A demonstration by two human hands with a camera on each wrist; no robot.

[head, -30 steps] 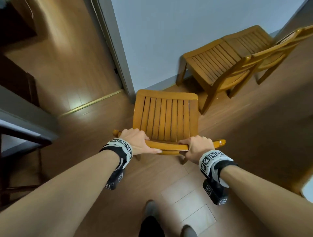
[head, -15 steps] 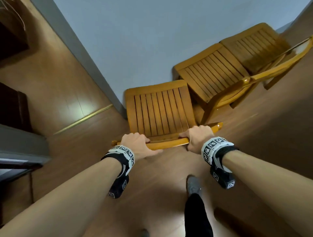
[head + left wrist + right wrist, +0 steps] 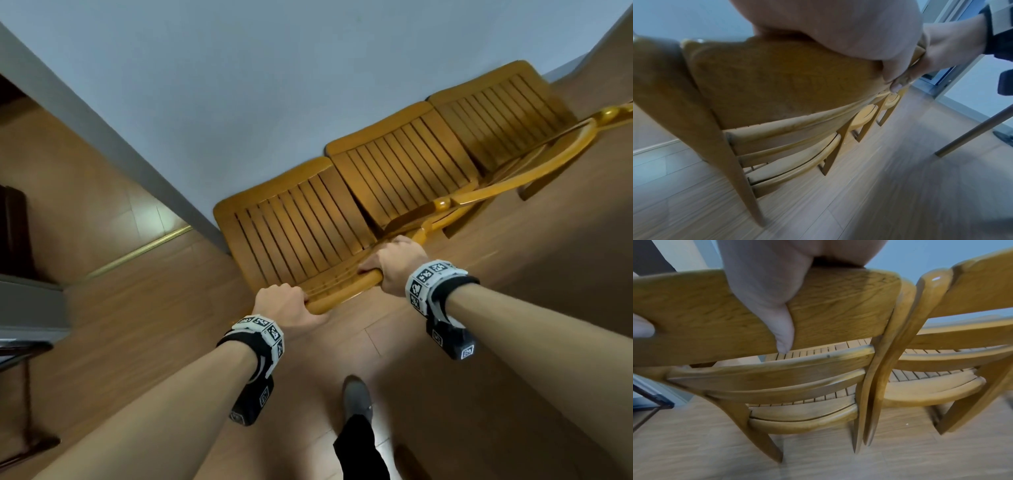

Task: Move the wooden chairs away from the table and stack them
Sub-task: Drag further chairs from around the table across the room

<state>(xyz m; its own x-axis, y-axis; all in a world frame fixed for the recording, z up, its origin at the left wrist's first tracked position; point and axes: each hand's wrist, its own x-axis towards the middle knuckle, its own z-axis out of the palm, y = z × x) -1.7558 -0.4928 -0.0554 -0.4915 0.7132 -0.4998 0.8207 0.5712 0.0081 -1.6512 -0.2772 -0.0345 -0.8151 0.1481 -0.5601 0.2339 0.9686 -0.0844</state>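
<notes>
I hold a wooden slatted chair (image 3: pixel 294 229) by the top rail of its back. My left hand (image 3: pixel 284 303) grips the rail's left end and my right hand (image 3: pixel 397 265) grips its right end. The chair stands against the pale wall, its seat edge touching a second wooden chair (image 3: pixel 400 164). A third chair (image 3: pixel 493 116) stands to the right of that one. In the left wrist view my left hand (image 3: pixel 869 40) wraps over the held chair's rail (image 3: pixel 781 81). In the right wrist view my right hand's fingers (image 3: pixel 777 305) curl over the rail (image 3: pixel 838 305), whose rear post (image 3: pixel 869 386) meets the second chair's post (image 3: pixel 885 378).
A grey door frame (image 3: pixel 102 130) runs down the wall to the left of the chairs, with a brass floor strip (image 3: pixel 137 251) below it. A dark table edge and leg (image 3: pixel 24 342) stand at the far left. My shoe (image 3: pixel 358 399) is on the wooden floor behind the chair.
The chair in my hands has travelled forward and to the right, from the open floor to the wall, until it closed up against the second chair. Both hands kept their grip.
</notes>
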